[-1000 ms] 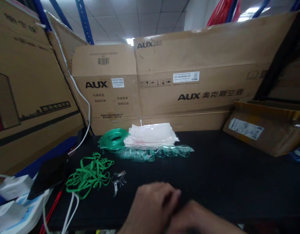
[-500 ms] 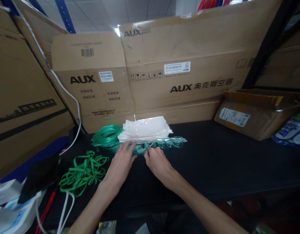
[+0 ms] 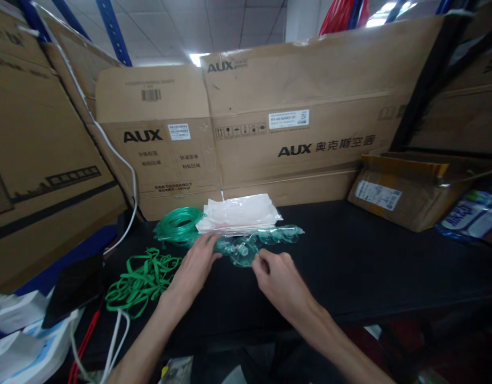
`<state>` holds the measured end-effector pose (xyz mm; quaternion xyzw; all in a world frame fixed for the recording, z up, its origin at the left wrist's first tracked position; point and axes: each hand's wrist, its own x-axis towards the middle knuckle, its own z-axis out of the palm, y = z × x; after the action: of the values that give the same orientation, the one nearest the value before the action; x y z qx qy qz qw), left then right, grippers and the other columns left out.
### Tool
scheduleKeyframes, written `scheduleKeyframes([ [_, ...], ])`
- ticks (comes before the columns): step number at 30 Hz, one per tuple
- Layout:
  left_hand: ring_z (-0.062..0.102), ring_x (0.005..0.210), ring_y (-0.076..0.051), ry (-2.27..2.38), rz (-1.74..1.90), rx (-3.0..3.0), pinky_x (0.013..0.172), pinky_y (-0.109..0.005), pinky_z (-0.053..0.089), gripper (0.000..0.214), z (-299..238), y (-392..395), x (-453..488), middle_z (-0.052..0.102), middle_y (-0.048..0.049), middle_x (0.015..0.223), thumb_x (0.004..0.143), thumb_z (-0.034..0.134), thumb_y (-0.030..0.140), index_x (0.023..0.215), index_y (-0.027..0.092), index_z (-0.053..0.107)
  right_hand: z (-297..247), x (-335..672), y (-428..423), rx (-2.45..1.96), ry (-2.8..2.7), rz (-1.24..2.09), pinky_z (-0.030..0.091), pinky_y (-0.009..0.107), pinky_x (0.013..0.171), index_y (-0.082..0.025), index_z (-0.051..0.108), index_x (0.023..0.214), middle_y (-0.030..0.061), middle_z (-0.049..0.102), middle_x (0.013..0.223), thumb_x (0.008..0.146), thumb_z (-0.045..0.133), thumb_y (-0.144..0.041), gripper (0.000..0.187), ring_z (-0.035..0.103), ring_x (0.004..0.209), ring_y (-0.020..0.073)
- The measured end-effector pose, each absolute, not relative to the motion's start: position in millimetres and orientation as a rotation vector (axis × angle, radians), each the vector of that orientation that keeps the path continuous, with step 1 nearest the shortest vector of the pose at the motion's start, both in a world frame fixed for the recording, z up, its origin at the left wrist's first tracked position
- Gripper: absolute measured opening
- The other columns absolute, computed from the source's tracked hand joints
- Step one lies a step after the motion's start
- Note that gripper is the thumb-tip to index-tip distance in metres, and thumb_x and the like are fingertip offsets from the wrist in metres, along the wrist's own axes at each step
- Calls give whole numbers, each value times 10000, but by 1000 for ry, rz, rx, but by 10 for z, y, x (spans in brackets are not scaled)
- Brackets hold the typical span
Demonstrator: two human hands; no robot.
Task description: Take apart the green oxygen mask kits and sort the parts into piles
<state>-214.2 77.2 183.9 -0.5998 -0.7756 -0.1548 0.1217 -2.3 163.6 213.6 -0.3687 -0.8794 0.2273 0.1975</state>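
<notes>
Just in front of the one white stack (image 3: 240,214), two bare hands were busy: the right hand (image 3: 283,277) pinched the edge of one clear green mask (image 3: 243,253), which lay just left of that grip. The left hand (image 3: 198,261) lay over the overlapping, uncountable row of masks (image 3: 281,234); I couldn't tell its hold. Left of the stack sat one tubing coil (image 3: 177,224) and, nearer the person, one strap tangle (image 3: 144,280). Half a second earlier, the right hand had been closer to the stack.
</notes>
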Motion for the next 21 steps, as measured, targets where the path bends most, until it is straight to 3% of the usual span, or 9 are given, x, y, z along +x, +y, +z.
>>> scheduleKeyframes([
  [3,594,1329,-337,-2282,-449,-1715,1085,-469,513,366,1824,812,-2079,613,-164,1420,976,638,144,1335,171,574,2154,303,2000,-1052,-2299,644,597,340,717,-163,697,875,-27,703,782,1059,610,-345,273,697,695,153],
  [6,577,1346,-326,-2286,-453,-1690,1101,-471,498,360,1802,879,-2024,617,-160,1424,992,625,151,1346,179,570,2124,502,2455,-1110,-2107,629,596,418,857,-168,707,1058,50,734,1083,1043,635,-334,182,718,950,209],
  [8,582,1343,-322,-2287,-457,-1679,1103,-466,500,384,1782,926,-2003,624,-161,1422,982,637,137,1359,174,573,2067,539,2672,-1106,-2058,670,586,460,902,-171,698,1150,68,724,1167,1026,660,-345,218,712,1030,240],
  [17,610,1343,-301,-2278,-481,-1681,1106,-429,516,459,1765,915,-2063,643,-138,1439,948,659,134,1399,184,594,1672,252,2693,-934,-2024,921,609,417,818,-160,704,1127,46,736,1094,1017,668,-386,254,729,926,226],
  [21,629,1323,-315,-2307,-528,-1658,1087,-450,527,450,1977,765,-2083,650,-141,1445,957,620,160,1406,180,597,1715,284,2609,-865,-1983,909,585,449,881,-163,710,1085,53,740,1106,1020,660,-392,243,722,975,233],
])
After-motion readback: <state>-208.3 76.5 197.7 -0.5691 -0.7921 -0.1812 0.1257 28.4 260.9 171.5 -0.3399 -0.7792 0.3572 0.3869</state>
